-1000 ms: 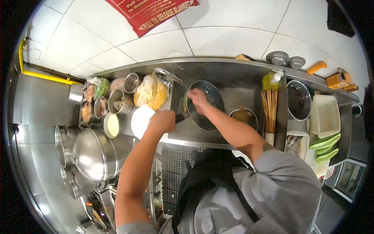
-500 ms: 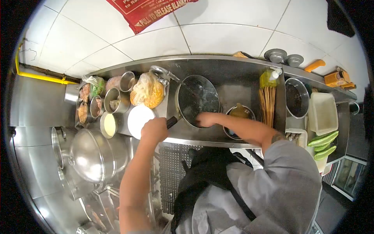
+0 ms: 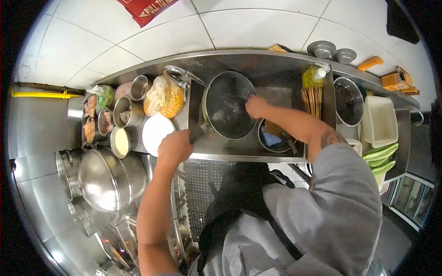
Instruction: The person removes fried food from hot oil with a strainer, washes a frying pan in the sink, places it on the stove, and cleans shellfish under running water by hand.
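Note:
A large dark round pan [image 3: 225, 103] is in the steel sink [image 3: 276, 85], under or beside the faucet [image 3: 186, 73]. My left hand [image 3: 176, 146] is closed around the pan's black handle [image 3: 197, 134]. At the pan's right inner edge, my right hand [image 3: 256, 107] has its fingers curled together; whatever they hold is hidden. Below my right forearm sits a metal pot [image 3: 261, 140] with a blue cloth-like piece [image 3: 271, 137] and a black-handled utensil [image 3: 293, 147] in it.
Left of the sink are a white round lid or plate [image 3: 156, 135], a bag of yellow-orange food [image 3: 163, 99] and several metal containers. On the right stand wooden sticks [image 3: 311, 103], a soap bottle [image 3: 314, 76], a plastic tub [image 3: 380, 122] and long green vegetables [image 3: 381, 154].
My right hand has moved from the pan's lower edge up and right to its right edge. My left hand stays on the handle. The view has shifted slightly.

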Demonstrator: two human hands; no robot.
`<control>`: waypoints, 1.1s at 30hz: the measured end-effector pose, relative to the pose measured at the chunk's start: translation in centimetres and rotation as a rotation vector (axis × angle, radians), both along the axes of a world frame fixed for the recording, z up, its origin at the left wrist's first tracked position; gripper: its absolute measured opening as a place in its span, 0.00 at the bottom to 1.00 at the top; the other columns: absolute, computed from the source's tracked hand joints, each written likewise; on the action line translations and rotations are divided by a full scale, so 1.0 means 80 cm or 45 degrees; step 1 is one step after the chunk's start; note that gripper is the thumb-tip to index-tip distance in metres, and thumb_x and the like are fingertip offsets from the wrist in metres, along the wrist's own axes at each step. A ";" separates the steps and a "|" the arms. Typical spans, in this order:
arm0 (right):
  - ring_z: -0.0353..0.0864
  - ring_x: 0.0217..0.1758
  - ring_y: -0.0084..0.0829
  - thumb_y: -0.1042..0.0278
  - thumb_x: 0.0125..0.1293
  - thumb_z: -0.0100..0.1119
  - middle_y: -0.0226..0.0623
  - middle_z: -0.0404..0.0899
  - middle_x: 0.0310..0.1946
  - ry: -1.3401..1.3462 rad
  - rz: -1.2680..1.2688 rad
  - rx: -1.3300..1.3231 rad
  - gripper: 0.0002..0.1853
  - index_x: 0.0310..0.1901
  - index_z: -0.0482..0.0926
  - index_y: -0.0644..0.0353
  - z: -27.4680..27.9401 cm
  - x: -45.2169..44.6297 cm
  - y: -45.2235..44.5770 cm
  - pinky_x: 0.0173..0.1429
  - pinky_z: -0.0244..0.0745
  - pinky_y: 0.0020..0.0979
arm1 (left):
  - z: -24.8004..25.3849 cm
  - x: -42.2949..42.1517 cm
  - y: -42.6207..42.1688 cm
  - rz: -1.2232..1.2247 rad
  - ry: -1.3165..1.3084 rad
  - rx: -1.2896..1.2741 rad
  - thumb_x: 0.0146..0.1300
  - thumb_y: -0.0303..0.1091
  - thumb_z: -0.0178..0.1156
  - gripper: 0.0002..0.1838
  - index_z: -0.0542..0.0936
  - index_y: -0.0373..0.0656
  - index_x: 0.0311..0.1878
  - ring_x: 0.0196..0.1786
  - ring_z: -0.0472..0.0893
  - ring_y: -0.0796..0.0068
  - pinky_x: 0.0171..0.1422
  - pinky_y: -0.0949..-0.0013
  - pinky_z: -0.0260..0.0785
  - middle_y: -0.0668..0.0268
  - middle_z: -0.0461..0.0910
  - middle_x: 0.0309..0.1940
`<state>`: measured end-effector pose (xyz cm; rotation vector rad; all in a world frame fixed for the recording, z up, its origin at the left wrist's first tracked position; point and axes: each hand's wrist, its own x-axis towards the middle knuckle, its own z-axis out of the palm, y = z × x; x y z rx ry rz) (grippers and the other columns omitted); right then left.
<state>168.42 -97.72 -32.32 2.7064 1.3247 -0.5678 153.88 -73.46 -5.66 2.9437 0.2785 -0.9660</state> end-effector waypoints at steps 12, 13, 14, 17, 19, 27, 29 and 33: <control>0.67 0.32 0.20 0.64 0.65 0.59 0.26 0.74 0.31 1.577 -1.273 1.968 0.09 0.39 0.76 0.61 0.057 -0.046 0.150 0.37 0.64 0.28 | -0.028 -0.012 0.004 0.008 0.017 -0.099 0.52 0.31 0.54 0.14 0.80 0.42 0.43 0.45 0.81 0.49 0.50 0.52 0.73 0.50 0.82 0.39; 0.68 0.33 0.21 0.65 0.64 0.60 0.27 0.75 0.31 1.446 -1.109 1.887 0.08 0.38 0.75 0.60 0.057 -0.054 0.147 0.39 0.66 0.29 | -0.023 -0.009 0.003 0.035 0.034 -0.101 0.52 0.31 0.54 0.14 0.80 0.42 0.42 0.45 0.81 0.49 0.50 0.52 0.73 0.50 0.82 0.39; 0.69 0.34 0.22 0.65 0.64 0.60 0.28 0.75 0.32 1.306 -0.950 1.805 0.07 0.37 0.75 0.60 0.056 -0.075 0.134 0.40 0.67 0.29 | -0.018 -0.005 0.004 0.057 0.045 -0.104 0.51 0.32 0.55 0.14 0.80 0.42 0.42 0.45 0.81 0.49 0.50 0.52 0.73 0.50 0.82 0.39; 0.76 0.39 0.35 0.70 0.61 0.62 0.38 0.74 0.34 0.718 -0.563 1.561 0.06 0.32 0.75 0.59 0.085 -0.124 0.103 0.47 0.71 0.33 | -0.023 -0.001 0.016 0.015 0.092 -0.095 0.51 0.32 0.56 0.14 0.80 0.42 0.42 0.45 0.81 0.49 0.50 0.52 0.73 0.51 0.82 0.39; 0.76 0.38 0.39 0.70 0.60 0.63 0.40 0.73 0.33 0.746 -0.691 1.681 0.07 0.32 0.74 0.60 0.068 -0.102 0.134 0.45 0.71 0.36 | -0.032 -0.006 0.017 -0.018 0.073 -0.071 0.50 0.33 0.57 0.14 0.80 0.42 0.41 0.44 0.81 0.48 0.51 0.52 0.73 0.50 0.82 0.39; 0.74 0.39 0.50 0.71 0.64 0.55 0.50 0.74 0.37 0.335 -1.450 1.870 0.05 0.36 0.74 0.64 0.027 0.018 0.206 0.47 0.68 0.45 | -0.045 -0.017 0.008 0.041 0.081 -0.174 0.49 0.33 0.56 0.14 0.79 0.39 0.40 0.42 0.81 0.45 0.50 0.51 0.72 0.47 0.82 0.35; 0.73 0.43 0.51 0.71 0.64 0.53 0.52 0.74 0.38 0.176 -0.748 1.723 0.06 0.39 0.75 0.63 0.031 -0.006 0.194 0.49 0.69 0.47 | -0.045 -0.023 0.014 0.033 0.064 -0.182 0.49 0.33 0.56 0.14 0.79 0.38 0.40 0.42 0.81 0.44 0.50 0.50 0.72 0.47 0.81 0.34; 0.72 0.52 0.43 0.66 0.64 0.50 0.43 0.75 0.39 -0.185 0.066 0.740 0.13 0.45 0.78 0.60 0.032 0.059 0.114 0.59 0.68 0.40 | -0.037 -0.039 0.017 0.063 0.045 -0.147 0.49 0.33 0.56 0.15 0.79 0.38 0.40 0.42 0.81 0.44 0.49 0.50 0.72 0.46 0.81 0.34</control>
